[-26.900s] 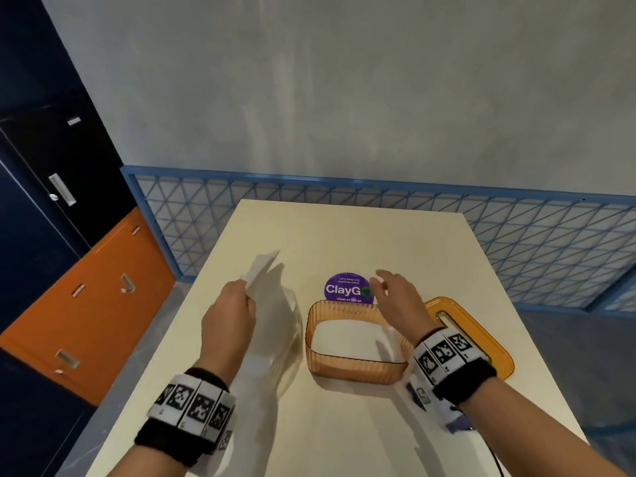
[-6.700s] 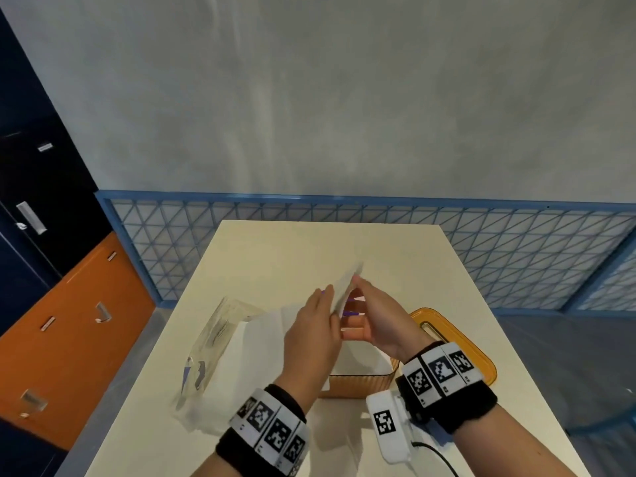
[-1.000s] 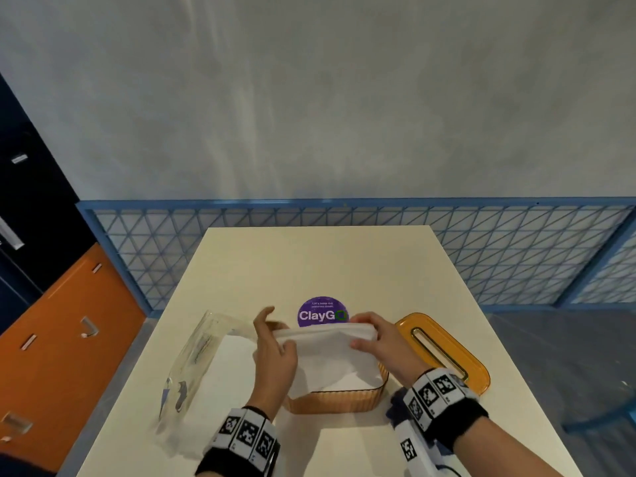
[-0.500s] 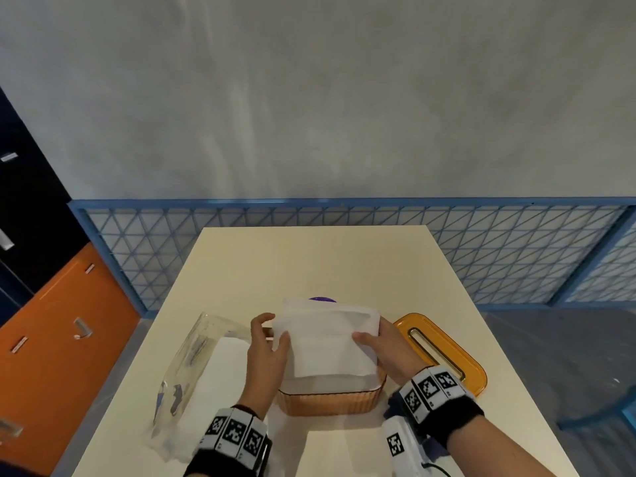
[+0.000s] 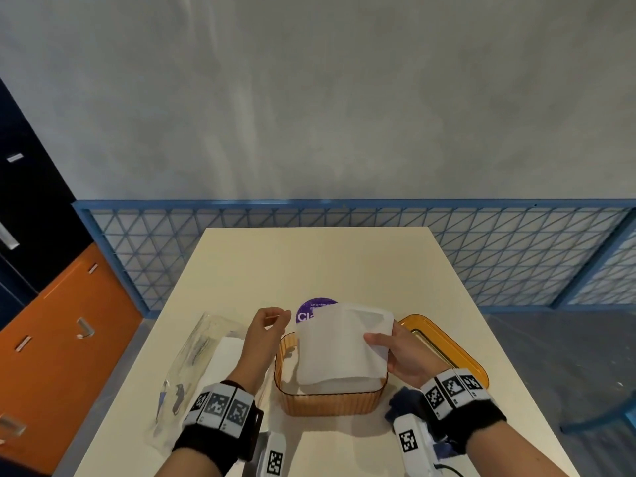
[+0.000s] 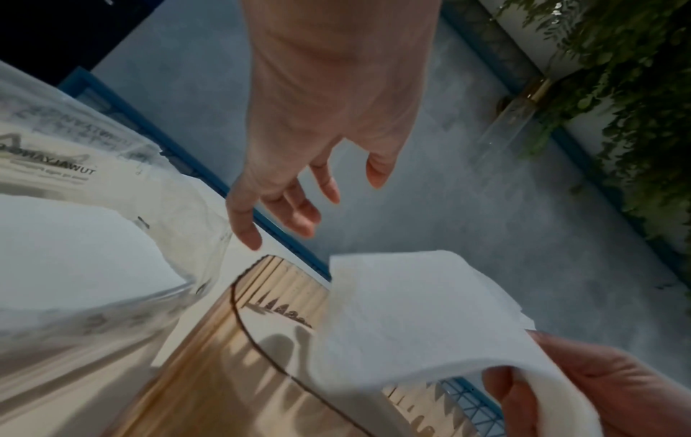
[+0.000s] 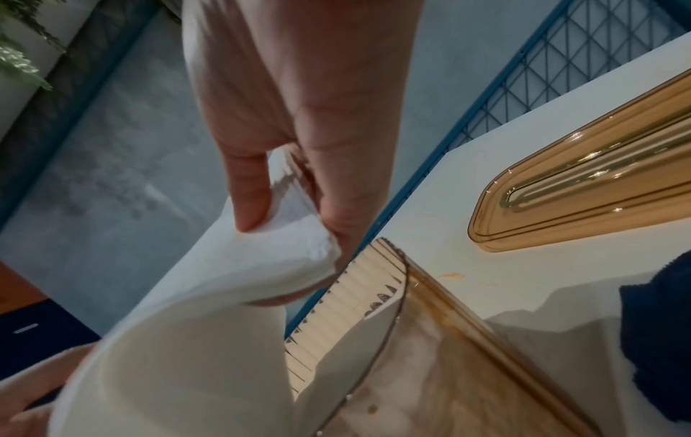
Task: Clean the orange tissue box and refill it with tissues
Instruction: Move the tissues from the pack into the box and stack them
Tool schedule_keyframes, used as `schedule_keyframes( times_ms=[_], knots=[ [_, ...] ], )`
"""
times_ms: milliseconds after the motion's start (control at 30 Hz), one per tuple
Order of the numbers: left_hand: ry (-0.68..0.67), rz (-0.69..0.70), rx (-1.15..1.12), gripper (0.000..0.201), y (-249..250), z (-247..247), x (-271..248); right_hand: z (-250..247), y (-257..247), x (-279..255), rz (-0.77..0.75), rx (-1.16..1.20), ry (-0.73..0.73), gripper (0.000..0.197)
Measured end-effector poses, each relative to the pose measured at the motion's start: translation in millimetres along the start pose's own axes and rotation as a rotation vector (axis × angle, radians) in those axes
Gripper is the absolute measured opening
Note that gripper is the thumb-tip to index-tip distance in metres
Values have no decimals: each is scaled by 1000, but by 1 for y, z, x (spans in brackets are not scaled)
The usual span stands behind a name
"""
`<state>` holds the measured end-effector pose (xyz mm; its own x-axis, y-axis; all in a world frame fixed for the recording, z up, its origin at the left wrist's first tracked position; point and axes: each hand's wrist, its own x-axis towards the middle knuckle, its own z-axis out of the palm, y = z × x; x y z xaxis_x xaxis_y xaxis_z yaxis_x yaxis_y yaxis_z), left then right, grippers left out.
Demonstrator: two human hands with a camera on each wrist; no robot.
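Left hand [image 5: 266, 333] is now off the tissue stack [image 5: 340, 346]; half a second ago both hands were holding the stack's two ends above the orange tissue box [image 5: 327, 404], so the stack is now hanging from the right hand [image 5: 401, 354] alone. Stack is tilting, its near edge dipping into the box, its far edge raised over the box's back wall and half covering the purple sticker [image 5: 309, 309] behind the box. Judgement: refill is mid-step, tissues are going in but not seated; lid is not yet on.

Right hand's grip is clamped on the stack's right edge, thumb [image 7: 250, 189] on top and fingers underneath, wrist just right of the box. Left hand is hovering over the box's left rear corner, fingers [image 6: 299, 207] loosely curled and apart, holding nothing, touching nothing that I can see.

Box is sitting open on the bench [image 5: 309, 263], centre-near. Orange lid [image 5: 444, 342] is lying flat just right of the box. Clear tissue wrapper [image 5: 203, 352] with more white tissue showing inside is lying left of the box. Dark blue cloth [image 7: 661, 331] is lying at the box's near-right corner.

Risk, as a guess: one-sided hold may let the stack sag or fan out before it is seated.
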<state>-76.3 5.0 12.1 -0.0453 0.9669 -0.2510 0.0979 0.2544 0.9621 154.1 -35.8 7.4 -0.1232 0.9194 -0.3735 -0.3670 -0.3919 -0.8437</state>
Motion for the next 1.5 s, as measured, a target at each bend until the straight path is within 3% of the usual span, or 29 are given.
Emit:
schedule_keyframes(
  times_ms=[133,267,333,400,500,567,667,733,900,1033,1133,1200,1267,1367,1433,1500],
  knots=[
    [-81,-165,-109,29,-2,4,4,2,-7,-2,1,41,-26,44],
    [5,-291,-717,43,-6,4,-8,10,-16,-5,-30,196,-89,60],
    [-82,-317,-1010,53,-7,11,-24,16,-20,-4,-60,286,-124,82],
    [-205,-292,-1156,59,-4,25,-38,27,-22,-2,-70,356,-118,76],
    [-286,-217,-1160,64,20,40,-50,43,-18,-4,-48,325,-99,51],
    [-208,-172,-1217,63,30,41,-47,46,-12,-7,-39,339,-86,47],
    [-22,-275,-1319,63,26,42,-43,53,-12,-13,-51,383,-76,41],
    [10,-367,-1303,59,14,49,-46,65,-20,-14,-53,355,-112,36],
    [-221,-430,-1230,67,-10,58,-59,98,-48,-14,-88,275,-199,31],
    [-240,-254,-1364,64,12,41,-54,92,-40,-23,-50,238,-211,38],
    [-213,-68,-1328,45,29,22,-52,84,-23,-34,3,176,-150,31],
    [-218,-35,-1305,38,30,19,-52,82,-21,-42,37,37,-95,26],
    [-237,-39,-1322,39,27,20,-56,80,-33,-48,24,-322,8,29],
    [-263,-48,-1359,44,24,23,-65,75,-57,-47,-190,-920,260,50],
    [-303,-65,-1393,41,25,24,-70,83,-65,-42,-397,-1188,220,42],
    [-302,-94,-1386,38,24,26,-72,95,-66,-35,-437,-1376,99,30]
  ],
)
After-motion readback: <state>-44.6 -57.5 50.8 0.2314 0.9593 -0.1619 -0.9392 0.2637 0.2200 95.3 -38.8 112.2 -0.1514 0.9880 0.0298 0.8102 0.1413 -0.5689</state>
